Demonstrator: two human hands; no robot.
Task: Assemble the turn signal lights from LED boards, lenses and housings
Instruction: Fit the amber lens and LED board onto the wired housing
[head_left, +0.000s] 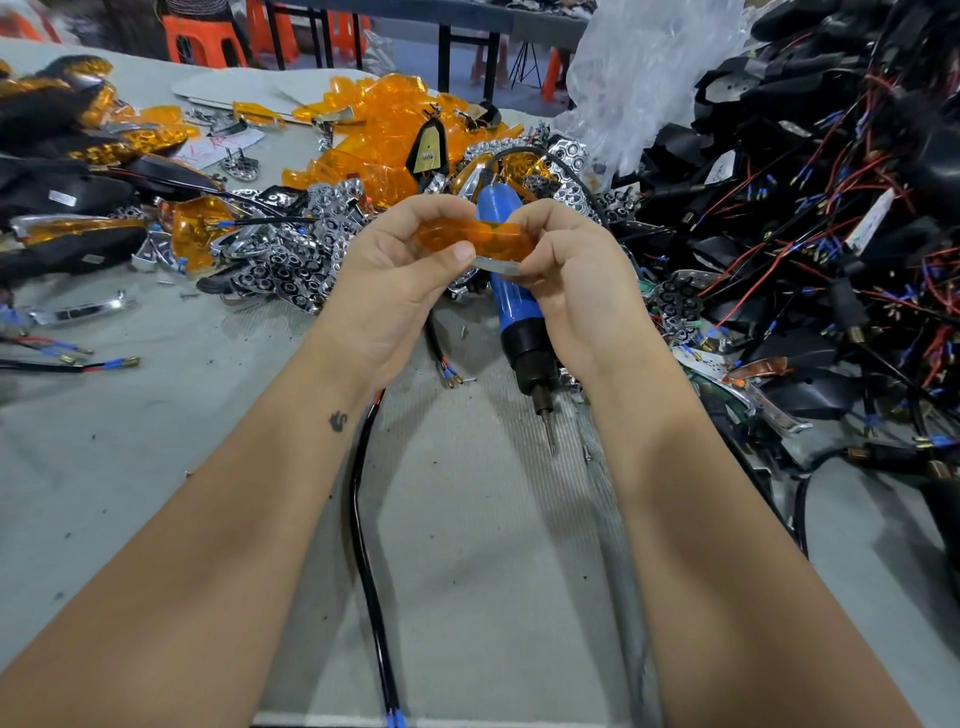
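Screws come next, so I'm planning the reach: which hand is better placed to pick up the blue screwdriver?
Probably the right hand: the blue screwdriver lies directly beneath it. Both hands grip the orange lens, so the left hand must keep it.

Lens (470, 240) held centre btwn 2 hands, above screwdriver (511, 306) lying on table (156, 467). Lens pile (379, 135) at 12, reflector heap (296, 249) at 10, wired housings (810, 234) at 2, cable (366, 545) at 6
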